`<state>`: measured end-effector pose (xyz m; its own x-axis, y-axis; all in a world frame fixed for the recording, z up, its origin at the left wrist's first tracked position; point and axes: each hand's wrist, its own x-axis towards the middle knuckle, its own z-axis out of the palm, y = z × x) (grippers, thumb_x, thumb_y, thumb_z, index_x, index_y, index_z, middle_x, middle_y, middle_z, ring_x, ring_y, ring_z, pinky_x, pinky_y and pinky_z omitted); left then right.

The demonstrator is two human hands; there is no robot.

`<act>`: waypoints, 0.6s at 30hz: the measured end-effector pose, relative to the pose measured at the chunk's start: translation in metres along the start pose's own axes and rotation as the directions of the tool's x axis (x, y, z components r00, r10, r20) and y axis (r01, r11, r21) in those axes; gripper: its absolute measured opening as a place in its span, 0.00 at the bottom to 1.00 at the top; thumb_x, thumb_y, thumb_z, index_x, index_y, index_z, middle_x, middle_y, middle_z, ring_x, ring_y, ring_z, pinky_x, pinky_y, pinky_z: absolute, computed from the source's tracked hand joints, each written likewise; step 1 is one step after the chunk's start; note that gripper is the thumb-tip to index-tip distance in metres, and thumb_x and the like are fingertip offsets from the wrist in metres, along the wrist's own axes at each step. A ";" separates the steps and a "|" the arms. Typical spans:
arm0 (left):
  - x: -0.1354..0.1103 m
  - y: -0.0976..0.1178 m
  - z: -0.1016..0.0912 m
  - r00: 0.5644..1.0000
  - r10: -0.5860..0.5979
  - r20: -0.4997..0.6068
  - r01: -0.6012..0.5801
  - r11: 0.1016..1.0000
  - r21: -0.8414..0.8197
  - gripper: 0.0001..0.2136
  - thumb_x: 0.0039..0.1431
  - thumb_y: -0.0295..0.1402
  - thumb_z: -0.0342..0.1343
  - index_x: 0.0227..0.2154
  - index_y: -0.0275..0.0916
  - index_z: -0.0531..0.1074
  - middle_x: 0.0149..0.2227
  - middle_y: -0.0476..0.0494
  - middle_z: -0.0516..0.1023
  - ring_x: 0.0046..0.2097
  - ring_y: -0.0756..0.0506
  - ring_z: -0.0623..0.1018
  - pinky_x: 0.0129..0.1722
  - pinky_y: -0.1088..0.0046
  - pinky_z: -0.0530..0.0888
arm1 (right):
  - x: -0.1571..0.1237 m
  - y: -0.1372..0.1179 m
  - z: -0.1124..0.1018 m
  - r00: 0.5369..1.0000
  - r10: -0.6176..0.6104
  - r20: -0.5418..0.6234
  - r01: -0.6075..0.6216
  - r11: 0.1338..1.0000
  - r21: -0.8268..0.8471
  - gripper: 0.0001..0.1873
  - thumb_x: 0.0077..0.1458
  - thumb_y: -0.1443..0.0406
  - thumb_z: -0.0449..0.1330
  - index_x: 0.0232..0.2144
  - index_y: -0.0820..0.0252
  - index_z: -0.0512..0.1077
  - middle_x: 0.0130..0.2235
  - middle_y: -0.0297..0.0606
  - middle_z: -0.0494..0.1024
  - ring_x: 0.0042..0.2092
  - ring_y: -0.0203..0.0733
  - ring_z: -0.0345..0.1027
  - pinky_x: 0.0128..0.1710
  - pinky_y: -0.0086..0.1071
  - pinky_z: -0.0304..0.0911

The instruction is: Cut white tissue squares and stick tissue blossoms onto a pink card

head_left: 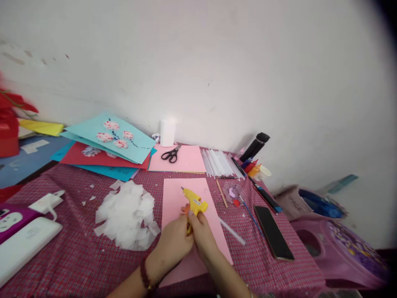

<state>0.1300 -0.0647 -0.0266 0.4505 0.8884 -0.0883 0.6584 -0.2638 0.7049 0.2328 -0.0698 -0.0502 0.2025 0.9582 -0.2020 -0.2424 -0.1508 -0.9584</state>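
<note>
Glue gun (194,200) sits clasped between your left hand (177,232) and right hand (202,232), above the pink paper (173,192); gluing seems in hand, probably calling for steady aim.

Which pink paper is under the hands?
The nearer pink rectangular paper sheet, beneath left hand and right hand; the farther pink-topped paper stack bears black-handled scissors.

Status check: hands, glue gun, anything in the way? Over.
Left hand and right hand gripping yellow glue gun. Gun above pink paper, nozzle forward. Loose glue stick by paper's right edge.
</note>
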 end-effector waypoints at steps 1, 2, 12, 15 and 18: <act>-0.002 0.000 0.000 1.000 0.022 0.014 -0.022 1.000 0.005 0.09 0.56 0.33 0.47 0.36 0.38 0.70 0.37 0.41 0.78 0.35 0.44 0.76 0.32 0.73 0.65 | 0.003 0.000 -0.001 0.999 0.010 -0.031 -0.009 1.000 0.008 0.23 0.47 0.50 0.60 0.40 0.62 0.70 0.43 0.44 0.76 0.44 0.46 0.71 0.45 0.37 0.65; -0.003 -0.002 -0.002 0.998 0.047 0.036 -0.048 0.999 0.018 0.09 0.55 0.35 0.49 0.36 0.39 0.69 0.37 0.42 0.77 0.35 0.44 0.76 0.31 0.72 0.65 | 0.005 0.000 -0.003 0.999 0.015 -0.046 -0.015 1.000 0.005 0.23 0.48 0.51 0.60 0.40 0.61 0.69 0.43 0.44 0.76 0.41 0.44 0.72 0.41 0.36 0.66; 0.034 -0.055 -0.046 0.967 0.249 0.059 -0.244 0.831 0.500 0.07 0.58 0.28 0.47 0.35 0.35 0.70 0.40 0.38 0.72 0.44 0.40 0.69 0.45 0.61 0.66 | 0.030 -0.029 -0.033 0.992 0.092 0.086 -0.052 0.919 -0.390 0.20 0.54 0.52 0.51 0.39 0.62 0.63 0.41 0.42 0.73 0.17 0.27 0.59 0.15 0.26 0.52; 0.039 -0.063 -0.039 0.959 0.269 0.092 -0.275 0.796 0.540 0.08 0.58 0.26 0.46 0.35 0.35 0.70 0.40 0.39 0.72 0.44 0.41 0.69 0.45 0.61 0.66 | 0.037 -0.030 -0.033 0.990 0.075 0.116 -0.014 0.889 -0.458 0.18 0.56 0.52 0.49 0.38 0.61 0.63 0.40 0.40 0.73 0.17 0.27 0.58 0.16 0.26 0.53; 0.040 -0.068 -0.035 0.955 0.283 0.091 -0.285 0.783 0.554 0.08 0.59 0.25 0.46 0.35 0.35 0.70 0.39 0.39 0.71 0.43 0.41 0.68 0.44 0.61 0.66 | 0.042 -0.032 -0.032 0.985 0.070 0.161 0.030 0.835 -0.550 0.16 0.58 0.54 0.48 0.36 0.61 0.64 0.32 0.35 0.72 0.17 0.28 0.58 0.17 0.26 0.55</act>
<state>0.0828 0.0021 -0.0534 0.6712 0.7395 0.0511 0.7209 -0.6673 0.1871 0.2791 -0.0327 -0.0343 0.0300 0.9719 -0.2337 0.3252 -0.2306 -0.9171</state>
